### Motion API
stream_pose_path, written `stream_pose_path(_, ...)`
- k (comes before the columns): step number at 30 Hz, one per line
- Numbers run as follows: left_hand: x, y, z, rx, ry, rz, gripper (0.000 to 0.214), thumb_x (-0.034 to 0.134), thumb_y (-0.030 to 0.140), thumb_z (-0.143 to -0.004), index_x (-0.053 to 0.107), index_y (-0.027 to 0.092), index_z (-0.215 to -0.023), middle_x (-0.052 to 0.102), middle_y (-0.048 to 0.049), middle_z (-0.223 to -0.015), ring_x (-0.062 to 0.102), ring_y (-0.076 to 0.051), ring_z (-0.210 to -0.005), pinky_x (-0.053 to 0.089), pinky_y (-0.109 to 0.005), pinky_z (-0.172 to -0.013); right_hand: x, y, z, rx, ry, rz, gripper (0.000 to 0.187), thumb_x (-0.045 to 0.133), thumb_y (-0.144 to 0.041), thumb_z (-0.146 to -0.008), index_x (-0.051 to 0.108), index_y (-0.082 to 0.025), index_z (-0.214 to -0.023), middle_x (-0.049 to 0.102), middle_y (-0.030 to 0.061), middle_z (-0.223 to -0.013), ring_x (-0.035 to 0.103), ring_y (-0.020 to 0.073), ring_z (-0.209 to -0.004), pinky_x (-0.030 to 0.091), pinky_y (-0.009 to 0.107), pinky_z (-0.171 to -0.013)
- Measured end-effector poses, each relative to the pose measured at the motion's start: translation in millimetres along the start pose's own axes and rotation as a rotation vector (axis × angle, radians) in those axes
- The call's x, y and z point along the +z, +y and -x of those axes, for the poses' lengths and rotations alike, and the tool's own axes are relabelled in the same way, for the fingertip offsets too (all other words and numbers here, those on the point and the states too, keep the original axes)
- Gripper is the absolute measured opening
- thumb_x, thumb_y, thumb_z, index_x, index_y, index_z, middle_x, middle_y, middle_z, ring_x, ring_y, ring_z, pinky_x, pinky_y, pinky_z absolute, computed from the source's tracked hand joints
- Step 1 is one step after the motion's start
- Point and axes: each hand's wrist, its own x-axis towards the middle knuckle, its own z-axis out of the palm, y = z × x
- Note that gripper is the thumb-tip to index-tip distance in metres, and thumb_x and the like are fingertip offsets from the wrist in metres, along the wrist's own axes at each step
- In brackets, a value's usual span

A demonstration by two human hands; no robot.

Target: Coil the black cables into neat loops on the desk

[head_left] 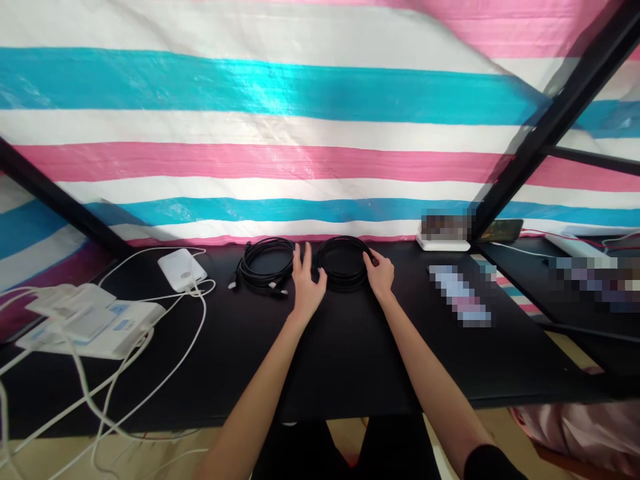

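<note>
Two coils of black cable lie side by side near the back of the black table. The left cable coil (267, 283) has connector ends with pale tips at its front and left. My left hand (307, 285) is between the coils with its fingers spread, closest to the left coil's right edge; whether it touches that coil I cannot tell. At the right cable coil (343, 288), my right hand (381, 275) pinches the right edge between thumb and fingers. The fingers partly hide that edge.
A white power strip (143, 317) with plugs and tangled white cords covers the table's left side, beside a white box-shaped device (183, 269). To the right are a white stand (444, 244), a blurred-out flat item (461, 295) and a leaning phone (501, 230). Striped sheeting (300, 160) hangs behind.
</note>
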Motion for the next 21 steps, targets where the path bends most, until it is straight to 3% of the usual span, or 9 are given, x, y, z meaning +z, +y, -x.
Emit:
stream_pose_path(3, 6.5, 6, 11, 0.28, -0.177, -0.177, 0.044, 0.047, 0.022, -0.088, 0.048, 0.025, -0.132, 0.035, -0.0093, -0.147, 0.021, -0.027, -0.14, 0.024, -0.048, -0.111, 1, 1, 0, -0.051, 0.026, -0.039, 0.046, 0.047, -0.046, -0.084, 0.07, -0.013, -0.106, 0.068, 0.0099, -0.078, 0.056, 0.0247, -0.076, 0.043, 0.036, -0.072)
stream_pose_path(8, 14.9, 0, 17, 0.31, -0.432, -0.224, 0.042, 0.05, 0.023, -0.088, 0.05, 0.023, -0.13, 0.053, -0.0094, -0.134, 0.036, -0.026, -0.133, 0.032, -0.049, -0.107, 3, -2, 0, -0.071, 0.05, -0.138, 0.039, 0.049, -0.043, -0.083, 0.072, -0.016, -0.1, 0.07, 0.0098, -0.091, 0.055, 0.0203, -0.07, 0.043, 0.035, -0.078)
stream_pose_path(17, 12.4, -7, 9, 0.272, -0.529, -0.159, 0.04, 0.047, 0.018, -0.088, 0.053, 0.023, -0.127, 0.056, -0.0084, -0.131, 0.039, -0.023, -0.132, 0.027, -0.053, -0.109, 4, -1, -2, 0.049, 0.145, -0.335, 0.038, 0.04, -0.035, -0.084, 0.073, -0.017, -0.091, 0.072, 0.0087, -0.093, 0.06, 0.0214, -0.08, 0.045, 0.034, -0.078)
stream_pose_path(21, 17.2, -10, 8, 0.234, -0.482, -0.138, 0.038, 0.046, 0.017, -0.088, 0.056, 0.022, -0.124, 0.058, -0.0095, -0.129, 0.042, -0.023, -0.13, 0.024, -0.055, -0.11, 6, 6, -1, 0.118, 0.15, -0.388, 0.038, 0.041, -0.034, -0.081, 0.073, -0.016, -0.09, 0.073, 0.0079, -0.085, 0.063, 0.0221, -0.075, 0.048, 0.034, -0.074)
